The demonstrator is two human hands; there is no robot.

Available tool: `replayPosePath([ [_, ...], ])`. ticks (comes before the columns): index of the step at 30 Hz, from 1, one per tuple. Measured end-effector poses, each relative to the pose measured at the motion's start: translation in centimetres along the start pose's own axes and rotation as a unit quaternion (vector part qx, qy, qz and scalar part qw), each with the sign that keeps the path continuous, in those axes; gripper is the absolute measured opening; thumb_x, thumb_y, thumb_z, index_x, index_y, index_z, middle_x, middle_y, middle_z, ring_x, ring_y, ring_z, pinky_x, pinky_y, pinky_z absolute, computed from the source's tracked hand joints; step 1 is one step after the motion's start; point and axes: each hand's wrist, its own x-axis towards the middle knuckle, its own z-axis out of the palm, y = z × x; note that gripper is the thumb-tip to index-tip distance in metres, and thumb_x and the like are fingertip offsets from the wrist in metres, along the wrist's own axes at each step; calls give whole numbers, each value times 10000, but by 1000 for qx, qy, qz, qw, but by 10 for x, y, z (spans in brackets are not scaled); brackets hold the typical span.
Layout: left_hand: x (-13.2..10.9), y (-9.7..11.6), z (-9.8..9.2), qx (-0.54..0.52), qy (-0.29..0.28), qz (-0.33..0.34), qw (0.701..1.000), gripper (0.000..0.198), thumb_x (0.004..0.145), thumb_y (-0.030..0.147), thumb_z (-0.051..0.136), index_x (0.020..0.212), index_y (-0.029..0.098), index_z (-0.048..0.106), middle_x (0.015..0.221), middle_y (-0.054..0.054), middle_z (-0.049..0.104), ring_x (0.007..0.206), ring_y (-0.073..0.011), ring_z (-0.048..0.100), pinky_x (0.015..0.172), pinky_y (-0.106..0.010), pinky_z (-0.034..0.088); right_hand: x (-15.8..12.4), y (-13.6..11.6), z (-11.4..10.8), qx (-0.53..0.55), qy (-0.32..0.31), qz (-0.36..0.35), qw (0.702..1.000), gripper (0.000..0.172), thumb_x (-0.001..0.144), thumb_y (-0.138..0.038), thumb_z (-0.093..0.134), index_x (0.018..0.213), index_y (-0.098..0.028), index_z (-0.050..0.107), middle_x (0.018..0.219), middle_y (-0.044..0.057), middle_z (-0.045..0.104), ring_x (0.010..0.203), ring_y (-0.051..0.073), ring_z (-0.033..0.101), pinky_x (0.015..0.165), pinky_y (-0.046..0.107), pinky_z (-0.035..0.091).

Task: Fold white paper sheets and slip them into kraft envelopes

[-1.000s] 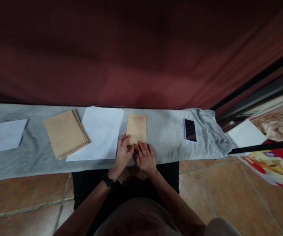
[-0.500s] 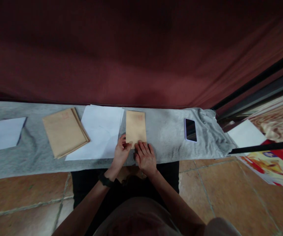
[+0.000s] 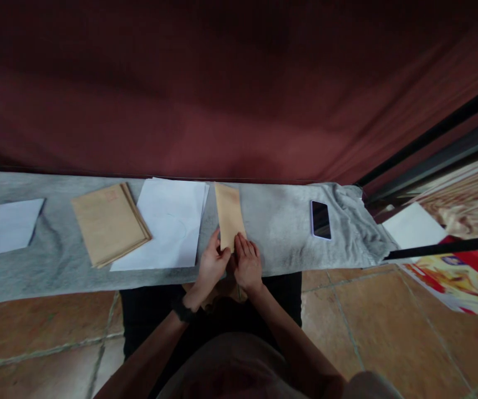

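Note:
A narrow brown envelope (image 3: 229, 215) stands tilted up over the grey cloth (image 3: 280, 221), seen partly edge-on. My left hand (image 3: 211, 265) pinches its near left corner, fingers closed on it. My right hand (image 3: 247, 263) holds its near right edge, fingers together against the paper. To the left of the envelope lies a stack of white sheets (image 3: 172, 221).
A pile of brown envelopes (image 3: 108, 223) lies further left, and a white sheet (image 3: 4, 227) at the far left. A phone (image 3: 321, 219) rests on the cloth to the right. White paper (image 3: 413, 226) and a colourful printed sheet (image 3: 463, 277) lie on the tiled floor (image 3: 388, 332). A dark red curtain (image 3: 222, 88) hangs behind.
The envelope lay flat under both hands. Both hands have drawn together at its near end and lifted it, so it now tilts up and looks narrower.

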Motion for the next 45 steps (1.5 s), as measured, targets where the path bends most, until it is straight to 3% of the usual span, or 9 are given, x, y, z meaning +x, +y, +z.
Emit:
replayPosePath([
  [4, -5, 13, 8, -37, -43, -1, 998, 591, 903, 342, 663, 1462, 222, 513, 1188, -83, 718, 1064, -212, 705, 975, -386, 583, 12, 4, -6, 201, 46, 84, 975, 431, 1022, -260, 438, 1407, -192, 619, 1458, 115, 645, 1348, 253, 591, 1167, 454, 442],
  [8, -6, 9, 13, -29, -9, -7, 999, 603, 878, 432, 718, 1423, 240, 547, 1451, -122, 579, 1297, -254, 601, 1064, -413, 535, 21, 4, -12, 450, 88, 221, 861, 326, 1014, -456, 496, 1014, -220, 720, 976, 54, 786, 945, 223, 739, 940, 380, 589],
  [11, -3, 4, 16, -54, -12, -72, 996, 694, 883, 434, 707, 1499, 231, 459, 1268, -101, 686, 1140, -229, 691, 995, -407, 570, 22, 0, -12, 586, 78, 248, 768, 324, 970, -531, 568, 954, -230, 689, 882, 30, 772, 834, 203, 744, 859, 346, 615],
  [13, -1, 5, 16, -89, -38, -116, 989, 771, 880, 428, 700, 1549, 206, 388, 1082, -65, 749, 967, -212, 737, 900, -380, 600, 20, -3, -9, 607, 69, 255, 750, 321, 952, -545, 592, 971, -237, 680, 925, 50, 781, 851, 204, 752, 835, 336, 623],
  [22, 5, 12, 7, -32, -34, -141, 989, 831, 830, 291, 669, 1575, 121, 344, 806, -23, 777, 615, -167, 690, 536, -249, 531, 14, 14, -9, 553, -75, 280, 781, 473, 948, -640, 525, 940, -191, 673, 905, 120, 795, 850, 258, 786, 769, 402, 650],
  [29, 17, 3, -5, 27, -46, -126, 991, 799, 851, 287, 631, 1576, 111, 345, 642, 25, 685, 436, -165, 592, 423, -263, 467, 6, 35, -28, 372, -90, 210, 900, 450, 997, -531, 485, 1101, -185, 753, 1095, 132, 792, 926, 259, 770, 871, 434, 634],
  [33, 14, 0, -12, 234, -34, -68, 969, 724, 876, 282, 650, 1544, 117, 427, 668, -8, 691, 546, -212, 662, 567, -305, 533, 1, 35, -31, 61, -33, -14, 997, 475, 1070, -350, 414, 1494, -192, 558, 1563, 120, 550, 1462, 257, 496, 1236, 466, 383],
  [38, 9, 6, -9, 410, -6, 40, 911, 423, 963, 250, 527, 1366, 202, 647, 1020, -136, 764, 989, -313, 728, 939, -452, 553, -1, 34, -21, -110, -39, -85, 989, 541, 1078, -346, 466, 1595, -193, 420, 1639, 110, 441, 1521, 271, 417, 1280, 502, 278],
  [45, 32, 1, 32, 352, -157, 180, 905, 478, 1022, 296, 424, 1462, 174, 562, 1604, -130, 491, 1572, -299, 303, 1286, -540, 233, -2, 35, -14, -130, -43, -82, 987, 492, 1046, -260, 490, 1508, -94, 526, 1523, 168, 580, 1478, 279, 479, 1272, 502, 294],
])
